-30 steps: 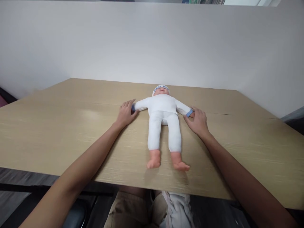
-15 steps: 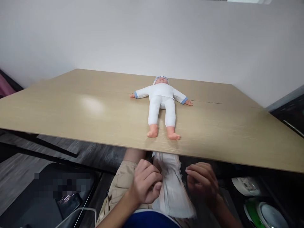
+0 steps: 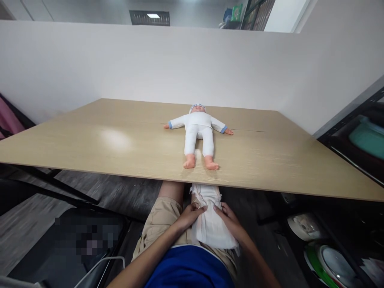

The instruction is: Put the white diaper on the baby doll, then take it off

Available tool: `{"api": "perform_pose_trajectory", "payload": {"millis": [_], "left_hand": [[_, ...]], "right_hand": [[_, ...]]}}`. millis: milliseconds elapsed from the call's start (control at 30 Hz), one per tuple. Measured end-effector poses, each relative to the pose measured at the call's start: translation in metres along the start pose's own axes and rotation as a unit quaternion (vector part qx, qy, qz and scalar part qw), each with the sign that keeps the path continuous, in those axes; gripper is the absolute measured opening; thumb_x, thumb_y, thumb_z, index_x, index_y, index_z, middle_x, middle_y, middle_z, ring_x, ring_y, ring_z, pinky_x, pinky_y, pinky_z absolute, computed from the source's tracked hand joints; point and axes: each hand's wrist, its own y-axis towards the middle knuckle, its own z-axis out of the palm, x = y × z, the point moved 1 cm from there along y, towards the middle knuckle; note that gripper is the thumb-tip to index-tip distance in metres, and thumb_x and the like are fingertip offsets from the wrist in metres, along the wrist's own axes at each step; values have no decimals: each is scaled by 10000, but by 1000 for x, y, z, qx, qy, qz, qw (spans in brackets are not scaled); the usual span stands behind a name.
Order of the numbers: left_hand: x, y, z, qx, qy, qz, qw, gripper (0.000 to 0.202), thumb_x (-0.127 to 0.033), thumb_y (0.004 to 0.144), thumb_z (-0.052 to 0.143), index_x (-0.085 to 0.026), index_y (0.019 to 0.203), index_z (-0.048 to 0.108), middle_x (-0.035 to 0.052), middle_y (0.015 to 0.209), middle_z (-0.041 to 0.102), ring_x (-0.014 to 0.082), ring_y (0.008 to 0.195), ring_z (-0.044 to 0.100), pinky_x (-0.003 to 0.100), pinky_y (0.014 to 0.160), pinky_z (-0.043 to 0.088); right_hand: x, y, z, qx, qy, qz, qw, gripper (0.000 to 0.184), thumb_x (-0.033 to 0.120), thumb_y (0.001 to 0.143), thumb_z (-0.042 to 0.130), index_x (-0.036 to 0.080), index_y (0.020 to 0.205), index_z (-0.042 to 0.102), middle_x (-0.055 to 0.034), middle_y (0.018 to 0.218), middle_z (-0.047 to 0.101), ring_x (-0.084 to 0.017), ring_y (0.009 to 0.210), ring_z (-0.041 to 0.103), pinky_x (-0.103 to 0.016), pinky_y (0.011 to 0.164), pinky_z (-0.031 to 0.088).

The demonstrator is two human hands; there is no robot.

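1. Head view, background: a pale wall [image 3: 168, 64] is rising behind the table [image 3: 135, 150]; above its top edge, part of a further room [image 3: 99, 12] is showing.
2. Surface: the wood-toned tabletop is reflecting a bright patch at left.
3. Tabletop contents: a white-clad doll [image 3: 198, 120] is lying face up, arms spread, feet toward the near edge.
4. Hands: below that edge, the left hand [image 3: 189, 217] and right hand [image 3: 230, 219] are pinching opposite sides of a white diaper-like article [image 3: 213, 229] above the lap.
5. Periphery: a black seat [image 3: 39, 258] is standing lower left, over grey floor [image 3: 120, 190].
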Motion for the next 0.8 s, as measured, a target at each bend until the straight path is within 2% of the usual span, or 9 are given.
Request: {"api": "perform_pose_trajectory", "payload": {"millis": [67,133,233,367,433,500,600,700,800], "left_hand": [[-7,-5,4,19,-37,-12,999,882,-942,589,862,-146,957,768,133,888,799,368,979,784,468,942,605],[-15,-24,4,34,-64,-18,997,894,-942,568,877,-135,943,788,154,884,810,375,949,799,473,928,626],[-34,-78,3,59,-110,-2,992,837,-861,646,917,-147,1069,815,158,973,837,369,975,815,470,956,644],[-69,-158,3,110,-148,48,982,663,-626,879,893,-261,1414,753,132,1274,824,376,1250,768,502,1112,608],[-82,-179,2,85,-125,69,986,653,-604,885,892,-318,1453,742,110,1363,800,386,1375,705,511,1170,582],[-88,-183,-1,41,-111,81,990,642,-608,859,908,-357,1431,759,92,1402,790,392,1424,672,508,1188,575],[-91,-169,-6,-8,-132,70,989,660,-638,801,935,-363,1383,789,76,1417,787,407,1403,684,520,1194,573],[-92,-150,-10,-9,-172,42,984,767,-698,745,943,-325,1396,785,88,1403,794,424,1363,707,561,1212,554],[-89,-136,-14,-5,-199,23,980,824,-711,725,949,-293,1412,771,114,1405,794,423,1348,720,559,1195,564]], "right_hand": [[11,-10,4,15,17,15,1000,798,921,609,865,235,996,735,-64,914,820,-329,871,794,-442,766,647],[25,-32,5,34,30,24,999,775,864,665,889,221,1076,754,-91,965,836,-337,906,802,-451,806,660],[51,-83,0,58,43,26,997,742,782,778,880,228,1255,753,-129,1119,850,-363,1025,809,-482,887,675],[90,-154,-2,-16,34,-18,999,730,687,824,898,327,1431,711,-115,1368,807,-383,1274,757,-483,1033,655],[109,-172,5,-17,37,-36,999,720,685,825,896,349,1436,716,-108,1387,802,-391,1284,754,-488,1040,659],[125,-175,16,3,41,-57,998,694,692,848,871,348,1432,721,-108,1358,813,-392,1239,774,-489,1010,674],[138,-159,32,26,39,-94,994,651,645,900,845,326,1451,707,-110,1322,820,-370,1173,796,-477,991,681],[133,-135,41,40,25,-127,991,602,581,938,839,298,1451,696,-116,1319,815,-358,1189,789,-473,1014,672],[117,-113,46,51,17,-127,991,524,572,966,819,273,1384,717,-119,1296,818,-355,1192,786,-467,1011,669]]}}
